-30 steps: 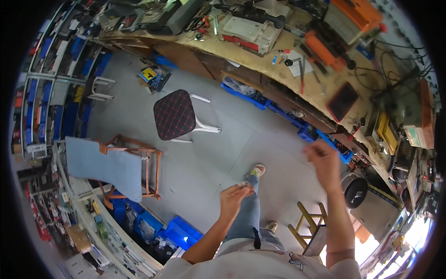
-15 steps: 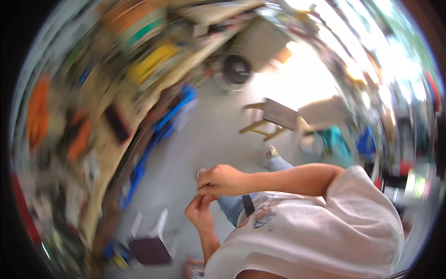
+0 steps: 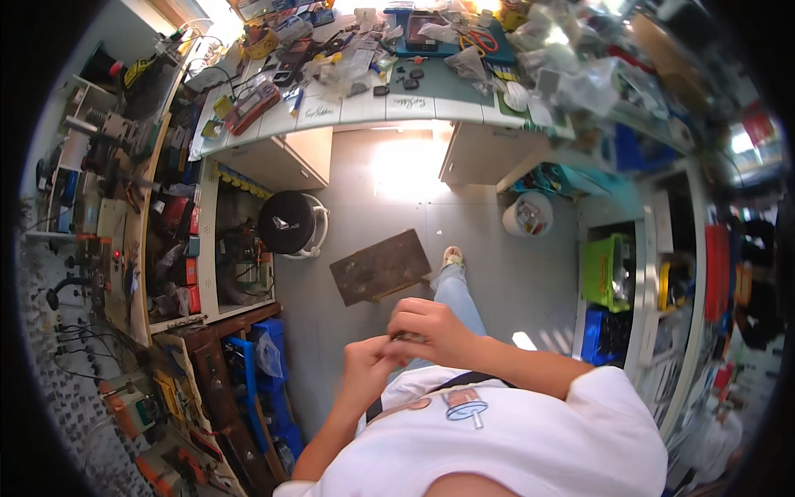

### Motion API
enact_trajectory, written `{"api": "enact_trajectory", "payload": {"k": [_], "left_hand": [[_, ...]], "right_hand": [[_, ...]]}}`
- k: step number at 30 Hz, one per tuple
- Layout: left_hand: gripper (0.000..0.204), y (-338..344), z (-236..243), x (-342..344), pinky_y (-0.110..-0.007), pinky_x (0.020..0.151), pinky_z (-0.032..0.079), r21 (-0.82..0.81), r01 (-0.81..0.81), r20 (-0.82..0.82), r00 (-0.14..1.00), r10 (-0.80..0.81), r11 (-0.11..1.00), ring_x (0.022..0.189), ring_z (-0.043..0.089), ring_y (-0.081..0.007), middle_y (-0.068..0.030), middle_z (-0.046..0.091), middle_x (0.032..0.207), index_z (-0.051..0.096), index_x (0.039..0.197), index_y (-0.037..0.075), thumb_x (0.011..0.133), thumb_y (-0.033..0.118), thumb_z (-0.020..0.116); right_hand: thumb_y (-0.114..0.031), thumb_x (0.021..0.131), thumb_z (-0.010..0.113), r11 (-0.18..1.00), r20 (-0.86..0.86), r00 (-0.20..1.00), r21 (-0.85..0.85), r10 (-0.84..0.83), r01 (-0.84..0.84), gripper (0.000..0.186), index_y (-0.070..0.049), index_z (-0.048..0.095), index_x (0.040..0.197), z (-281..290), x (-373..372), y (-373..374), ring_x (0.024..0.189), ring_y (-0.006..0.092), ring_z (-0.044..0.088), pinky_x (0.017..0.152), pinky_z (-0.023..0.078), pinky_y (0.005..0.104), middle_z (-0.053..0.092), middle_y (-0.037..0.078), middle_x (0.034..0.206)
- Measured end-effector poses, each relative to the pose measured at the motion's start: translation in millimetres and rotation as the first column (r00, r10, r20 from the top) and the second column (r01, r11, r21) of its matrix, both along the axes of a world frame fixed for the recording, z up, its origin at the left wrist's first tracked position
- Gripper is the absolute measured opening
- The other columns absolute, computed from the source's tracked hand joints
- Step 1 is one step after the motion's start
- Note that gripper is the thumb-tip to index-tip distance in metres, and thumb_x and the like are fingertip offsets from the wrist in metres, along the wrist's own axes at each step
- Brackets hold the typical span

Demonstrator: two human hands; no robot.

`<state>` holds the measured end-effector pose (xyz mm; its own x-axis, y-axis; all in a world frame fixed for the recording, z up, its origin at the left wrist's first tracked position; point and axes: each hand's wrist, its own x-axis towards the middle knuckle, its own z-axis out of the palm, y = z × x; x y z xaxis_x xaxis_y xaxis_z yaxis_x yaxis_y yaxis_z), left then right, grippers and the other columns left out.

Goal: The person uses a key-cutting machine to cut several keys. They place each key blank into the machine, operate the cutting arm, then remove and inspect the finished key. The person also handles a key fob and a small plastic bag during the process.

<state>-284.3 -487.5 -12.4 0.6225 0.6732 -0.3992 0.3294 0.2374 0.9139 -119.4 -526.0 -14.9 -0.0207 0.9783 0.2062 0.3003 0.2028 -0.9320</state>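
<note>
Bracing by the left hand [image 3: 366, 362], its fingers' closure unclear, is advised; a small dark object [image 3: 408, 337] is apparently clamped by the right hand [image 3: 436, 329].

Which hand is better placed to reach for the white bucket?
Probably the right hand: it's nearer the bucket, which stands ahead on the right. The left hand is farther left and back.

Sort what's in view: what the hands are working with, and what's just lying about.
In hand:
small dark object, kind unclear, where the left hand and right hand meet

Lying about, apparently unused:
round black-seated stool with white legs
dark brown rectangular wooden stool top
bright green plastic bin
</note>
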Motion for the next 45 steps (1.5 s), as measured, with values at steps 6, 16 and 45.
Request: {"api": "enact_trajectory", "payload": {"k": [6,16,45], "left_hand": [[0.012,57,6,182,-0.022,0.057,0.048,-0.12,-0.003,-0.077,0.997,-0.007,0.993,0.063,0.059,-0.0087,-0.0054,0.065,0.071,0.067,0.088,-0.003,0.083,0.002,0.057],[0.017,166,-11,287,-0.021,0.055,0.044,-0.154,-0.003,-0.159,0.987,-0.021,0.988,0.059,0.055,-0.0066,-0.0013,0.062,0.068,0.067,0.091,-0.001,0.082,0.013,0.064],[0.031,350,-422,264,-0.036,0.074,0.048,0.148,0.919,-0.423,0.394,-0.816,0.367,0.089,0.06,-0.03,-0.0132,0.062,0.096,0.059,0.104,0.006,0.082,0.028,0.06]], "right_hand": [[-0.007,0.075,0.068,0.995,-0.068,0.996,-0.085,-0.057,0.051,0.008,-0.003,0.062,0.078,-7,177,44,0.06,0.0222,0.056,0.055,0.045,0.0295,0.057,0.008,0.069],[-0.008,0.077,0.066,0.937,-0.138,0.949,-0.249,-0.284,0.244,0.007,-0.002,0.061,0.075,-43,273,132,0.058,0.0163,0.055,0.053,0.043,0.0276,0.06,0.006,0.07],[-0.005,0.081,0.063,0.535,0.438,0.646,-0.363,-0.625,0.763,0.019,-0.002,0.064,0.1,-199,358,372,0.062,0.0096,0.054,0.054,0.042,0.0212,0.06,0.005,0.079]]}}
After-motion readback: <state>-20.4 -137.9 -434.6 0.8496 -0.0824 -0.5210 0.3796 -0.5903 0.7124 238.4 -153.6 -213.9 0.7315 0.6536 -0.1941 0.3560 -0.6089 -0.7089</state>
